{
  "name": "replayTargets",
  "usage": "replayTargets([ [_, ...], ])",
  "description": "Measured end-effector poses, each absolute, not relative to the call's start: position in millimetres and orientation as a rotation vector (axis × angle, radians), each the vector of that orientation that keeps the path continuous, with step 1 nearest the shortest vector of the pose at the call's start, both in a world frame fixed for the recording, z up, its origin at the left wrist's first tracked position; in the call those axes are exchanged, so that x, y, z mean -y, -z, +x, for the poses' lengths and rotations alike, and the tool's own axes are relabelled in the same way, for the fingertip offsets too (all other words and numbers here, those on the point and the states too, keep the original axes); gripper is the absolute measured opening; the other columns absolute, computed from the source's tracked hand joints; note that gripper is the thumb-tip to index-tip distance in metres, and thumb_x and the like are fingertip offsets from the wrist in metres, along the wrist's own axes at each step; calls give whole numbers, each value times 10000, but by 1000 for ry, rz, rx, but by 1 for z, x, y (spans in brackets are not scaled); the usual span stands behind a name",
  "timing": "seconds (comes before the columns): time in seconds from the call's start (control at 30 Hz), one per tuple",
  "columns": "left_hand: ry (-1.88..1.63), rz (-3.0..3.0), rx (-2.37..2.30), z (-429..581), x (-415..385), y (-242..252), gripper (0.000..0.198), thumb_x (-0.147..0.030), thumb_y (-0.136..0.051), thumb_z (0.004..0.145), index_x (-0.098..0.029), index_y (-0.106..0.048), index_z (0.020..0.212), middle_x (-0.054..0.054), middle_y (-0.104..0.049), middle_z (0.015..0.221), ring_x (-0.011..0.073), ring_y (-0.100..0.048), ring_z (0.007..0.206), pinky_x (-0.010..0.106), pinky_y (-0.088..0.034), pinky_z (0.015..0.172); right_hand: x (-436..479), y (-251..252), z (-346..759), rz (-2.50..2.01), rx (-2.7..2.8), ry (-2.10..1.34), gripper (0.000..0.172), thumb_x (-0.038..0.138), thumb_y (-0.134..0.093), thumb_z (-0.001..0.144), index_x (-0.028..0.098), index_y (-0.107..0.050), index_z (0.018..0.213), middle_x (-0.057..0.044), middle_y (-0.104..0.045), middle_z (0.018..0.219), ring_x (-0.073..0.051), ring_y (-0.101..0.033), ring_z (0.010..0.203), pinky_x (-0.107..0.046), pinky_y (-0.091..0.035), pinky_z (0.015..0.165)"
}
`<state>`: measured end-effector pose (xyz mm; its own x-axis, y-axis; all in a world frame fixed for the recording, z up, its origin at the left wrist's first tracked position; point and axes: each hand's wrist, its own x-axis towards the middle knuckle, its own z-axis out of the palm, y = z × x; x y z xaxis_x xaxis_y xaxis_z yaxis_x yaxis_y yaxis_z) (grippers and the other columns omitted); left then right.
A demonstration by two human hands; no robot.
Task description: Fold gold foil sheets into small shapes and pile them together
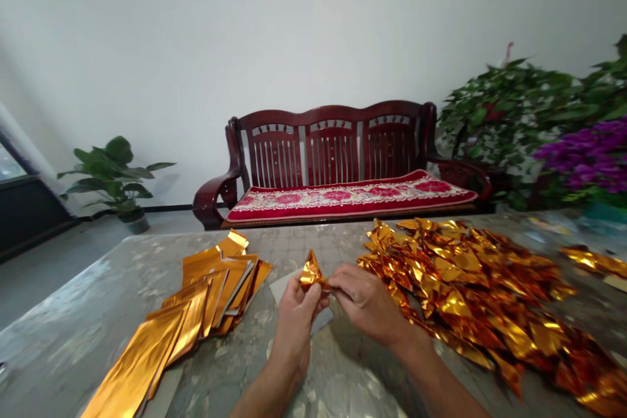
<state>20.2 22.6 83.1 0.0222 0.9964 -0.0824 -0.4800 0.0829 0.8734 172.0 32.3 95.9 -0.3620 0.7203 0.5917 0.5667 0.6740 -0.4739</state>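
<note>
My left hand and my right hand meet at the middle of the table, and both pinch a folded gold foil piece with a pointed top. Its lower part is partly hidden by my fingers. To the left of my hands lies a fanned stack of flat gold foil sheets. A large heap of crumpled, folded gold foil pieces spreads right of my right hand, nearly touching its wrist. A grey card lies partly under my hands.
The mottled grey table runs across the lower view, with a few more foil pieces at its right. Beyond its far edge stand a dark wooden bench with a red cushion, a potted plant, and leafy plants with purple flowers.
</note>
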Motion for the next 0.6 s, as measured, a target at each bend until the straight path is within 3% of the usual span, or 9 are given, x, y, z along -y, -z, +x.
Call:
replayTargets([
  [0.17,-1388,730,-835,19,-25,-81,425,-358,-830,685,-160,-619,997,41,-700,932,120,-654,812,225,-525,751,-29,-99,168,-1024,1988,-317,130,89,-590,852,202,-654,856,-19,-645,854,-150,-612,829,-264,-465,753],
  [0.3,-1386,758,-855,19,-26,-79,420,-320,-835,670,-155,-616,988,44,-705,915,120,-652,791,227,-526,736,-32,-99,167,-1046,1949,-298,159,89,-544,879,199,-604,782,-12,-619,812,-141,-594,776,-258,-456,717],
  [0.6,-1391,858,-948,21,-27,-78,446,-252,-795,680,-159,-548,1040,45,-710,911,123,-651,756,244,-533,709,-29,-99,168,-1131,2121,-162,131,94,-502,918,203,-556,869,-26,-586,907,-155,-576,844,-259,-440,733],
])
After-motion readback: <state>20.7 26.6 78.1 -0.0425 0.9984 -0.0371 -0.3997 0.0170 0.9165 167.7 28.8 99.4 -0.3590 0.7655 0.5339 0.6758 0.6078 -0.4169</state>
